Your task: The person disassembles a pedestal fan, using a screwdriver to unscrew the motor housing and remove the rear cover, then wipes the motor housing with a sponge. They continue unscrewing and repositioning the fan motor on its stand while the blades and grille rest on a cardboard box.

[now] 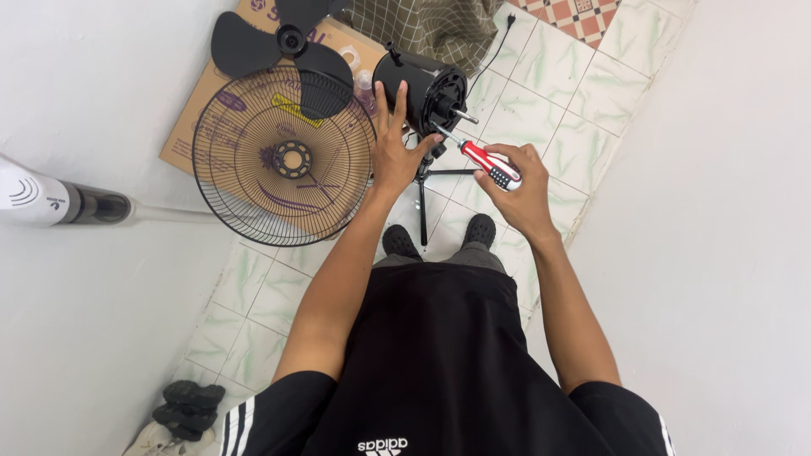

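Landmark: fan motor housing (414, 84), black cylinder on a thin black stand (422, 203), over pale tiled floor (557, 110).
Fan guard (283, 156): black wire grille, round, lies flat left of the housing, partly on a brown cardboard sheet (190, 127).
Fan blade (283, 46): black, three lobes, lies upper left of the housing, overlapping the guard's top edge.
Housing axis: long axis runs upper left to lower right; vented front face and bare metal shaft (465, 116) point lower right, toward the screwdriver.
Housing look: glossy black, slotted end ring, small knob on top.
Left hand (393, 148): fingers spread, palm flat against the housing's near left side, bracing it, not closed around it.
Right hand (517, 190): closed around the screwdriver handle, just right of and below the housing.
Screwdriver (481, 159): red, white and black handle, metal shank pointing upper left, tip at the housing's front face, just below the shaft.
Shoes (439, 236): dark, below the stand.
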